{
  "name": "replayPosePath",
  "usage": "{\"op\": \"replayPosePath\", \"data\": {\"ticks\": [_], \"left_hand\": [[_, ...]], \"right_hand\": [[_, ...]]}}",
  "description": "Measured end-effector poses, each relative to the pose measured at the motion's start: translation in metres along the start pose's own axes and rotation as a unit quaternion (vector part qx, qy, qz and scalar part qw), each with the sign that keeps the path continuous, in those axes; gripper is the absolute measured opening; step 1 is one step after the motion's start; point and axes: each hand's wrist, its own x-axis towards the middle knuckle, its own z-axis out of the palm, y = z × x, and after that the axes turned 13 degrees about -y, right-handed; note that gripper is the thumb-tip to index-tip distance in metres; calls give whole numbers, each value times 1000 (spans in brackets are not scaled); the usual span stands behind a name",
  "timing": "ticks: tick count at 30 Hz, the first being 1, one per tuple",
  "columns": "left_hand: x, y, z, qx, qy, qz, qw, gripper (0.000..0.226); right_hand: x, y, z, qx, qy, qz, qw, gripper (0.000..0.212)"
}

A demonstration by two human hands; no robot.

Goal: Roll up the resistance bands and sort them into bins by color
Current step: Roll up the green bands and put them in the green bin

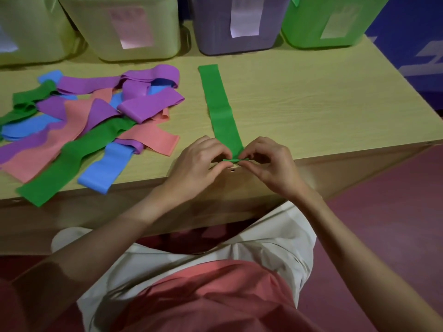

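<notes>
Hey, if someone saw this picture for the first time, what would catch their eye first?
Probably the left hand and right hand pinching the rolled near end of a green band laid straight at the table's front edge. Next, the tangled pile of bands on the left.

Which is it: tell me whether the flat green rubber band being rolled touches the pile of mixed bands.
Apart. The head view shows bare wooden table between the green band and the pile.

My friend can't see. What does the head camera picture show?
Two hands, left hand and right hand, pinch the near end of a flat green band, starting a tiny roll at the table edge. A pile of bands lies left; bins, including a green bin, stand behind.
</notes>
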Motion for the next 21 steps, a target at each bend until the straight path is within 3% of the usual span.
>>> {"op": "replayPosePath", "data": {"ticks": [8, 21], "left_hand": [[-8, 4, 7, 31, 41, -7, 999, 18], [-10, 5, 5, 83, 43, 10, 996, 18]], "right_hand": [[-2, -2, -1, -23, -4, -13, 1000, 9], [-2, -2, -3, -54, -27, -8, 998, 9]]}}
